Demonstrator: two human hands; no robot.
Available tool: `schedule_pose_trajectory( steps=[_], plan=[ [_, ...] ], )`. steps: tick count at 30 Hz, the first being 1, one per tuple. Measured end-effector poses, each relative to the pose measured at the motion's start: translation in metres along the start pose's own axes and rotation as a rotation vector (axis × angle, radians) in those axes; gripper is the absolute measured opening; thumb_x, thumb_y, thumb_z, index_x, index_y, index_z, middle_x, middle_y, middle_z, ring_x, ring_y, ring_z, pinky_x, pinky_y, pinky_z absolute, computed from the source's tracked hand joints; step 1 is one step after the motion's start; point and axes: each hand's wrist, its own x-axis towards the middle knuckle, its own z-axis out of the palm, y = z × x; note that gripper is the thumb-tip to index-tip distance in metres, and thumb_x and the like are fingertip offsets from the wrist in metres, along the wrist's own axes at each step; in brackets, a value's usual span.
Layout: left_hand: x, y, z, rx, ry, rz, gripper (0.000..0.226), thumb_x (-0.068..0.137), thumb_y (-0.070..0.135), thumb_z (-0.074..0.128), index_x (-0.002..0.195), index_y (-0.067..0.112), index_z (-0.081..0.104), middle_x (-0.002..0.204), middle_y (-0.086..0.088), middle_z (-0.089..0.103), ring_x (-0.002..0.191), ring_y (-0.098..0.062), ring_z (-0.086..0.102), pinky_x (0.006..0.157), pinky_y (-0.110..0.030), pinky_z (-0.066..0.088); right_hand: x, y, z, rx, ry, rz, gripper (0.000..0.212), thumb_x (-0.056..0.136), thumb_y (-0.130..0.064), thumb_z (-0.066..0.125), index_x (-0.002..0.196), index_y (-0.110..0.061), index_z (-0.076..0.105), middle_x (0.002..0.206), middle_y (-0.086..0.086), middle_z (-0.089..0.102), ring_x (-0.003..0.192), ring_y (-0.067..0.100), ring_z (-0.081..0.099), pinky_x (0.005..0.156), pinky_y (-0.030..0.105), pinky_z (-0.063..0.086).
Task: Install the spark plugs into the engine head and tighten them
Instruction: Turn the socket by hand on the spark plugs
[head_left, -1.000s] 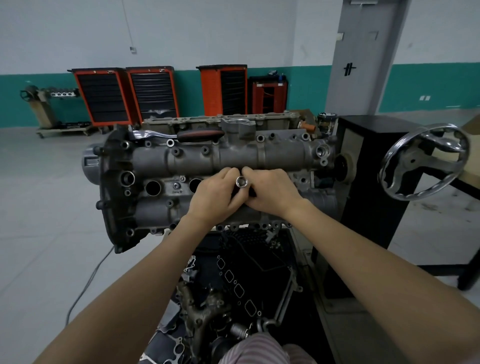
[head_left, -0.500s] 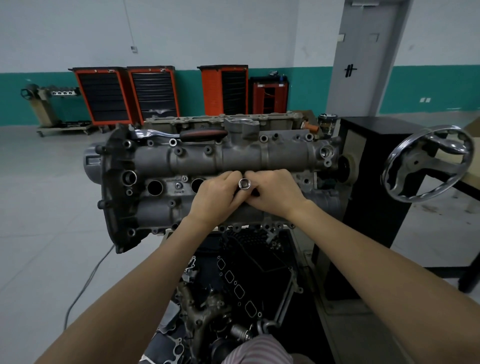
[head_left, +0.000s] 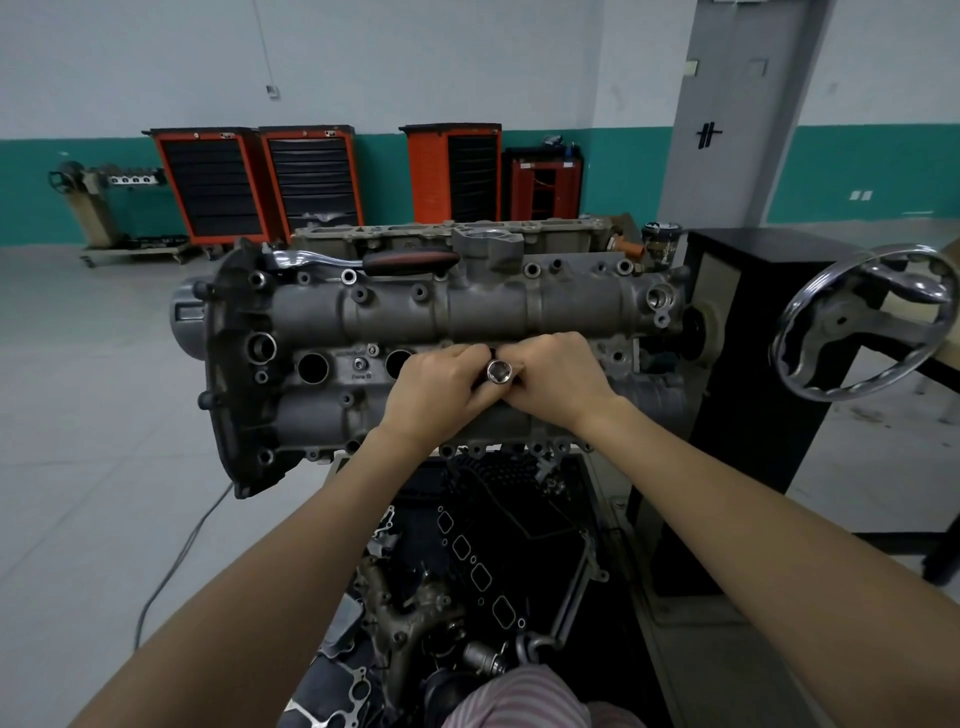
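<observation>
- Your left hand (head_left: 441, 387) and right hand (head_left: 558, 379) met at the middle of the engine head (head_left: 395, 317), fingers of both curled round a chrome socket (head_left: 499, 371).
- The socket stood between your two thumbs, its open end facing the camera (the shaft below it was hidden by your fingers, so I cannot tell what it sat on).
- No spark plug itself could be made out; the well under your hands was covered.
- Two open plug wells (head_left: 312, 367) showed dark on the head, just left of your left hand.
- A ratchet wrench (head_left: 363, 258) with a black and red handle lay along the head's far upper edge, well apart from your hands.
- A chrome handwheel (head_left: 862, 322) stood off the head's right end, beside a black stand (head_left: 753, 332).
- Loose engine parts (head_left: 415, 613) lay in a heap below the head, near your lap.
- Orange tool cabinets (head_left: 213, 182) lined the wall far behind the head.
</observation>
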Motion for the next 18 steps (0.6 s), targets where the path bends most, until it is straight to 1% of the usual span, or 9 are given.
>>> schedule_pose_trajectory(
  steps=[3,5,7,9,11,12,15,16,18],
  plan=[
    [-0.0003,0.0017,-0.0012,-0.023,0.000,0.017,0.039,0.084,0.030,0.049,0.057,0.003,0.047,0.049,-0.010,0.050,0.039,-0.029,0.048,0.039,-0.025,0.031,0.0006,-0.0018,-0.0003,-0.021,0.032,0.002,0.018,0.069,-0.016,0.069,0.067,-0.004,0.056,0.057,0.013,0.062,0.051,0.036,0.058,0.047,0.028,0.028],
    [-0.0003,0.0036,-0.0031,-0.054,-0.007,0.002,0.036,0.083,0.029,0.046,0.059,0.001,0.046,0.052,-0.011,0.049,0.039,-0.030,0.046,0.039,-0.026,0.031,0.0001,-0.0017,0.0001,-0.040,0.032,-0.020,0.023,0.070,-0.021,0.067,0.077,-0.004,0.053,0.058,0.010,0.062,0.050,0.035,0.058,0.047,0.027,0.027],
    [-0.0002,0.0051,-0.0046,-0.074,-0.015,-0.017,0.032,0.080,0.027,0.044,0.062,0.000,0.046,0.056,-0.013,0.050,0.041,-0.031,0.046,0.040,-0.028,0.032,-0.0001,-0.0002,0.0014,-0.056,0.019,-0.050,0.024,0.074,-0.024,0.064,0.081,-0.004,0.054,0.061,0.010,0.063,0.053,0.035,0.059,0.047,0.027,0.027],
    [0.0000,0.0061,-0.0051,-0.076,-0.022,-0.030,0.031,0.079,0.027,0.043,0.065,0.000,0.046,0.059,-0.013,0.051,0.043,-0.031,0.047,0.040,-0.029,0.033,0.0000,0.0010,0.0030,-0.060,-0.028,-0.056,0.019,0.079,-0.025,0.059,0.080,-0.006,0.058,0.068,0.011,0.065,0.062,0.036,0.061,0.050,0.030,0.029],
    [0.0002,0.0061,-0.0048,-0.065,-0.023,-0.040,0.031,0.079,0.028,0.043,0.065,0.001,0.046,0.059,-0.011,0.050,0.044,-0.030,0.047,0.042,-0.026,0.030,0.0015,0.0017,0.0036,-0.089,-0.084,-0.043,0.020,0.083,-0.027,0.054,0.080,-0.009,0.061,0.075,0.011,0.067,0.071,0.036,0.061,0.054,0.033,0.032],
    [0.0002,0.0061,-0.0042,-0.056,-0.020,-0.046,0.033,0.080,0.030,0.044,0.064,0.002,0.046,0.057,-0.010,0.050,0.043,-0.030,0.046,0.043,-0.025,0.028,0.0012,0.0014,0.0032,-0.087,-0.093,-0.038,0.020,0.083,-0.026,0.054,0.079,-0.009,0.062,0.075,0.011,0.067,0.072,0.036,0.061,0.054,0.034,0.033],
    [0.0006,0.0039,-0.0017,-0.050,0.002,-0.069,0.042,0.083,0.035,0.046,0.056,0.003,0.047,0.050,-0.010,0.050,0.043,-0.028,0.047,0.045,-0.025,0.028,-0.0015,-0.0008,-0.0011,0.008,-0.026,-0.016,0.016,0.074,-0.015,0.066,0.061,-0.005,0.062,0.061,0.017,0.064,0.056,0.038,0.060,0.049,0.033,0.037],
    [0.0008,0.0029,-0.0010,-0.057,0.007,-0.073,0.045,0.084,0.036,0.047,0.054,0.002,0.049,0.049,-0.009,0.052,0.043,-0.028,0.048,0.045,-0.025,0.030,-0.0020,-0.0022,-0.0029,0.028,-0.009,-0.003,0.016,0.072,-0.013,0.068,0.059,-0.005,0.062,0.059,0.017,0.063,0.054,0.038,0.059,0.048,0.034,0.039],
    [0.0008,0.0019,-0.0006,-0.065,0.006,-0.072,0.048,0.085,0.036,0.048,0.053,0.001,0.055,0.049,-0.009,0.054,0.044,-0.026,0.051,0.045,-0.026,0.033,-0.0019,-0.0040,-0.0049,0.026,-0.019,0.016,0.016,0.073,-0.016,0.067,0.063,-0.005,0.062,0.061,0.017,0.064,0.056,0.039,0.060,0.049,0.035,0.039]
  ],
)
